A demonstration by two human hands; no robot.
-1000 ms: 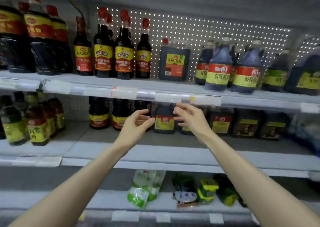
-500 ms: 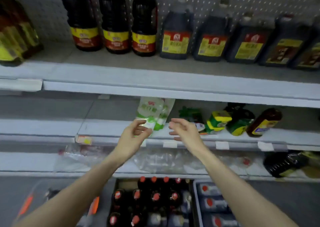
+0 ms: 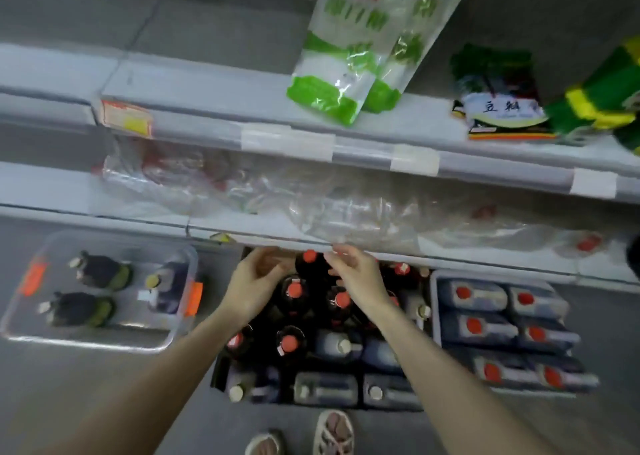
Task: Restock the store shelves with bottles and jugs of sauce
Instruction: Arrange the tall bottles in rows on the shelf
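Observation:
A dark crate (image 3: 221, 375) on the floor holds several dark sauce bottles with red caps and some jugs with white caps. My left hand (image 3: 254, 281) and my right hand (image 3: 356, 278) hover over its far end, either side of a red-capped bottle (image 3: 310, 264). Both hands have loosely spread fingers and grip nothing. Right of the crate, a grey bin (image 3: 436, 302) is packed with jugs (image 3: 478, 295) lying flat, red caps up. A clear tub (image 3: 104, 340) at left holds a few dark bottles.
The lowest shelf (image 3: 256, 227) juts out just above my hands and carries crumpled clear plastic wrap (image 3: 346, 208). The shelf above holds green-and-white pouches (image 3: 343, 59) and dark packets (image 3: 498, 104). My sandalled feet (image 3: 332, 434) stand before the crate.
The view has tilted down from the upper shelves to the floor. Both hands came down from shelf height to just above the bottles in the crate.

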